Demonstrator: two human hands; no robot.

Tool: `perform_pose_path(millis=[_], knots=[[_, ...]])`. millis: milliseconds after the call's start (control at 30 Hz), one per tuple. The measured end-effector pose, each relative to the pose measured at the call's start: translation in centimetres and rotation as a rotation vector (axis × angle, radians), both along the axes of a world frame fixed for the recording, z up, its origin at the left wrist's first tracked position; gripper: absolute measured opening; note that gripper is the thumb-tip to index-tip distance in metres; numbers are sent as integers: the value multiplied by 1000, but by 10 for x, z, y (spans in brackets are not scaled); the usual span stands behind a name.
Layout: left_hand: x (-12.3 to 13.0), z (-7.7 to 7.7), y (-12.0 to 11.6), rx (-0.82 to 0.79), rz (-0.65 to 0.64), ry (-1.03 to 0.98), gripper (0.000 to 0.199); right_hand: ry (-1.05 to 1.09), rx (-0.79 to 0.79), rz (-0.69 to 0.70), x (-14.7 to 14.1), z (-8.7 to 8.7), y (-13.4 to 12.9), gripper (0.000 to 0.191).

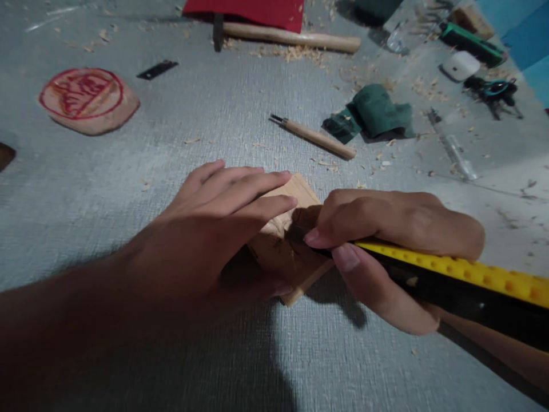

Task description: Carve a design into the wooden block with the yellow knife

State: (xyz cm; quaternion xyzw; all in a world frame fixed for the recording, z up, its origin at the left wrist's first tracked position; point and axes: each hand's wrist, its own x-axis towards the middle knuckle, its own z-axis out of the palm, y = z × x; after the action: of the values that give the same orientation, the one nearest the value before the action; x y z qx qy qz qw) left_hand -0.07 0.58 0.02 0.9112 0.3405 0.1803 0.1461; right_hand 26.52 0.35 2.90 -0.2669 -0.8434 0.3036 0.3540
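A small square wooden block (300, 191) with a dark carved pattern lies on the grey textured table. My left hand (218, 212) holds it from the left, fingers stretched across its top and thumb along its near edge. Gripped in my right hand (390, 226) is a yellow and black utility knife (463, 286). The knife's front end is against the carved face of the block or just over it; its blade tip is hidden by my fingers and shadow. Just beyond both hands lies a wood-handled gouge (319, 137).
A hammer (291, 38) lies at the back against a red sheet (257, 10). Left are a round wood piece with red markings (90, 100) and a loose blade (157, 70). Right are crumpled green sandpaper (377, 111), a white case (461, 66), keys (493, 91) and shavings.
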Motion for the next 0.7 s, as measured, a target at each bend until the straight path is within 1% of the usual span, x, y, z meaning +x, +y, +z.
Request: perform_pose_path(millis=[133, 233, 400, 533, 700], knots=[[-1, -1, 0, 10, -7, -11, 67, 8, -76, 13, 2, 2, 0, 27], [-2, -2, 0, 8, -5, -30, 60, 8, -98, 53, 5, 5, 0, 29], [-2, -2, 0, -9, 3, -26, 64, 32, -142, 61, 6, 5, -1, 28], [-2, -2, -1, -10, 3, -27, 64, 10, -164, 53, 7, 5, -1, 26], [-2, -2, -1, -9, 7, -49, 62, -19, -149, -2, 7, 9, -3, 23]])
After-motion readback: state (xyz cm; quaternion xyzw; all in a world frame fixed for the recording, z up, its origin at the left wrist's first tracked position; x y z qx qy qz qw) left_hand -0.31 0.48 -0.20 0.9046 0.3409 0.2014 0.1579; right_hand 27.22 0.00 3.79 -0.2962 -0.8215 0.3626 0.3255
